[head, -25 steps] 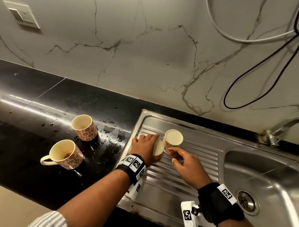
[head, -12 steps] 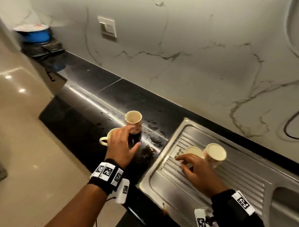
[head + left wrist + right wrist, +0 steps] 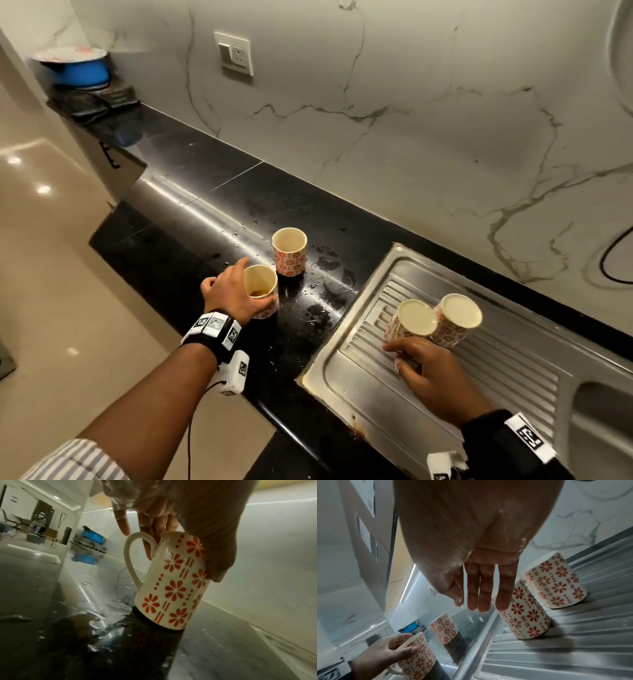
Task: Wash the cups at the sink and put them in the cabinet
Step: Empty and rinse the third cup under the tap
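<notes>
Four cream mugs with red flowers are in view. Two stand upright on the wet black counter [image 3: 191,246]. My left hand [image 3: 236,294] grips the nearer mug [image 3: 262,286], which has brown dregs inside; my thumb [image 3: 219,561] is on one side of the mug [image 3: 173,588] and my fingers are by the handle. The other upright mug [image 3: 289,251] is just behind it. Two inverted mugs [image 3: 412,322] [image 3: 457,320] stand side by side on the steel drainboard [image 3: 479,394]. My right hand [image 3: 424,370] hovers by the left one [image 3: 527,615], its wet fingers [image 3: 479,595] straight and holding nothing.
The sink basin [image 3: 609,428] is at the far right. A blue pot [image 3: 82,70] sits on a stove at the counter's far left end. A wall socket [image 3: 236,56] and a black cable [image 3: 616,260] are on the marble wall. The counter's front edge runs just below my left wrist.
My left hand left the inverted mug on the drainboard, crossed to the counter and closed round the nearer upright mug. My right hand stayed by the inverted mugs. The head view swung left.
</notes>
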